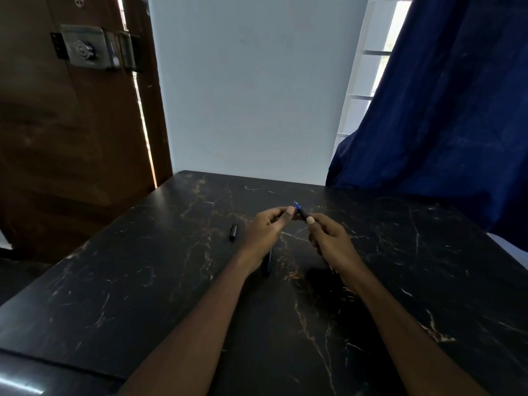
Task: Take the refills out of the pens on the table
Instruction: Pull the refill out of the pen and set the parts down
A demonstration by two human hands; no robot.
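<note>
My right hand [328, 238] grips a dark pen [301, 213] whose blue tip points up and away from me. My left hand [267, 227] is closed just left of that tip, thumb and fingers pinched near the pen's front end; I cannot tell whether they touch it. A black pen cap [233, 231] lies on the table left of my left hand. Another dark blue pen [268, 262] lies on the table between my wrists, partly hidden under the left wrist.
The black marble table [143, 281] runs to a pale wall at the back. A brown wooden door with a metal lock [85, 48] stands at the left. A dark blue curtain [443, 110] hangs over the table's right far corner.
</note>
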